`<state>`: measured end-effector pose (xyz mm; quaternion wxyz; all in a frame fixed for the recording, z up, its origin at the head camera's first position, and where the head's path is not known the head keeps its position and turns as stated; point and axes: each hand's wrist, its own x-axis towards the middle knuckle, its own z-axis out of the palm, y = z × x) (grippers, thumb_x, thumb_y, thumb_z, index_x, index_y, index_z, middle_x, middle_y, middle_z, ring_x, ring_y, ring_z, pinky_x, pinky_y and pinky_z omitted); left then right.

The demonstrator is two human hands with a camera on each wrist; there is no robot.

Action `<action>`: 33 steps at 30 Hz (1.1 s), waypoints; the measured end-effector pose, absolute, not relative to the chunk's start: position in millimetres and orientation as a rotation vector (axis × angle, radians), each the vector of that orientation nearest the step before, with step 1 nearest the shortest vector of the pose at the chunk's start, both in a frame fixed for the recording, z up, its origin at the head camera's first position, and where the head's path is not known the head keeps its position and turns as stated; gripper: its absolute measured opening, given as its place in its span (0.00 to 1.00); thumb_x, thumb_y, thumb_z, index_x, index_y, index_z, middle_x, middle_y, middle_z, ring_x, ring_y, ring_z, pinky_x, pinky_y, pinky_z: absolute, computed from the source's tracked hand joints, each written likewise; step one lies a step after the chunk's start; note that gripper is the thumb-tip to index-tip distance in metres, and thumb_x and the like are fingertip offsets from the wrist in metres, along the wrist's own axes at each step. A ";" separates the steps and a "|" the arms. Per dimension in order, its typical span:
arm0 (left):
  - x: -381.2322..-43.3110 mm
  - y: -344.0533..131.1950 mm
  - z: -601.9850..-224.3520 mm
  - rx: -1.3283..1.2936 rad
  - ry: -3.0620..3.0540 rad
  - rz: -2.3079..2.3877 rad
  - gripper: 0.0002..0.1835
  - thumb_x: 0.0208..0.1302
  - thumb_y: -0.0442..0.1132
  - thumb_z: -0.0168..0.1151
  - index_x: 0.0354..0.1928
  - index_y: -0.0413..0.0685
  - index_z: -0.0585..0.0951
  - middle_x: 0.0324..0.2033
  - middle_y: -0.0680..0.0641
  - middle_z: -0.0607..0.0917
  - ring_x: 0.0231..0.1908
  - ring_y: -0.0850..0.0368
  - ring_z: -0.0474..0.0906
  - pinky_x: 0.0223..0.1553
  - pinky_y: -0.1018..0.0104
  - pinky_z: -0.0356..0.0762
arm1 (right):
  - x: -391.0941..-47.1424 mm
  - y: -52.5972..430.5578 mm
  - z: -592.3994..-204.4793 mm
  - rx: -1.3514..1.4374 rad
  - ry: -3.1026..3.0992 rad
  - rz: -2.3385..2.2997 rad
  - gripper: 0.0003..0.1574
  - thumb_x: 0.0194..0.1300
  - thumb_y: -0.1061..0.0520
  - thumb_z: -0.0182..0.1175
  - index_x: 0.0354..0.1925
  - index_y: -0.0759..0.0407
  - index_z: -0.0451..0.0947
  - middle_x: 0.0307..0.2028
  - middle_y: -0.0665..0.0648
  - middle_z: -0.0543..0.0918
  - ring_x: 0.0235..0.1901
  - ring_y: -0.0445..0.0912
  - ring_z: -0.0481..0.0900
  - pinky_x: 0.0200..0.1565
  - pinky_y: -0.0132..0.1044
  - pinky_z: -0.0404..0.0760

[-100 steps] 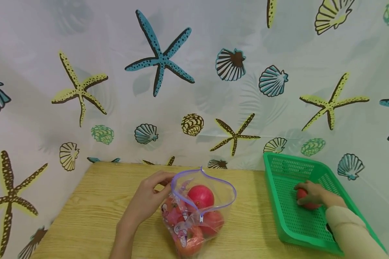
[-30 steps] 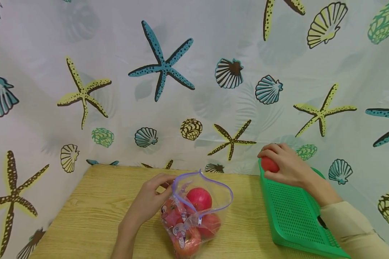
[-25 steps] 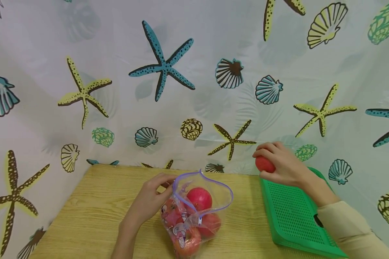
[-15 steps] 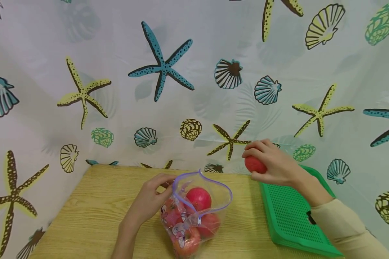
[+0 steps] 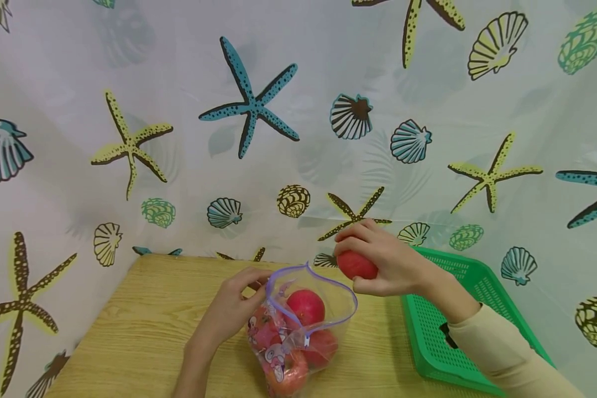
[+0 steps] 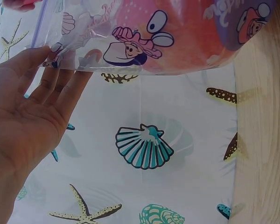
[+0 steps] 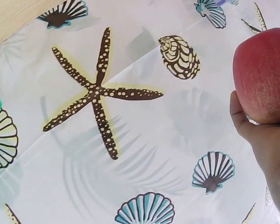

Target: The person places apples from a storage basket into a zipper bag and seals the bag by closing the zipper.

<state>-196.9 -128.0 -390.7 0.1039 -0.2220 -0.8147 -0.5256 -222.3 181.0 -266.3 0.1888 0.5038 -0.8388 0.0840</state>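
Observation:
My left hand (image 5: pixel 229 307) pinches the left side of the purple rim of a clear zip bag (image 5: pixel 275 356) printed with cartoon figures. The bag stands on the table with its mouth spread, and several red fruits (image 5: pixel 305 307) sit inside. Up close in the left wrist view, the fingertips meet the edge of the clear bag (image 6: pixel 130 51). My right hand (image 5: pixel 383 260) grips a red apple (image 5: pixel 355 265) just above and right of the bag's mouth. In the right wrist view the apple (image 7: pixel 263 74) rests against the thumb; most of the fingers are hidden.
A green perforated plastic basket (image 5: pixel 418 348) stands at the right of the wooden table (image 5: pixel 144 326); my sleeve covers part of it. Behind the table hangs a white curtain (image 5: pixel 194 166) with starfish and shells.
My right hand has lifted the apple out of the green basket and carried it left to the bag's right side. My left hand has stayed at the bag's rim.

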 end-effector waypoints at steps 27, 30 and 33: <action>-200.1 -129.2 -392.3 -0.701 -2.355 -1.539 0.12 0.71 0.35 0.59 0.53 0.55 0.83 0.47 0.56 0.84 0.44 0.57 0.79 0.38 0.69 0.82 | -221.1 117.1 -323.0 1.616 -2.493 0.010 0.35 0.61 0.39 0.62 0.65 0.42 0.70 0.64 0.50 0.72 0.63 0.47 0.69 0.60 0.44 0.77; -200.3 -130.1 -393.3 -0.696 -2.356 -1.532 0.13 0.71 0.35 0.59 0.53 0.57 0.82 0.47 0.57 0.83 0.44 0.58 0.79 0.39 0.69 0.82 | -221.3 117.2 -328.3 1.604 -2.480 -0.015 0.37 0.63 0.38 0.63 0.67 0.43 0.68 0.66 0.51 0.70 0.64 0.48 0.68 0.63 0.46 0.74; -201.0 -130.1 -394.3 -0.687 -2.359 -1.527 0.13 0.70 0.36 0.60 0.52 0.59 0.82 0.46 0.57 0.84 0.44 0.58 0.79 0.39 0.70 0.81 | -220.6 119.5 -332.5 1.584 -2.484 0.023 0.39 0.63 0.37 0.64 0.68 0.43 0.67 0.67 0.51 0.69 0.65 0.49 0.66 0.61 0.48 0.76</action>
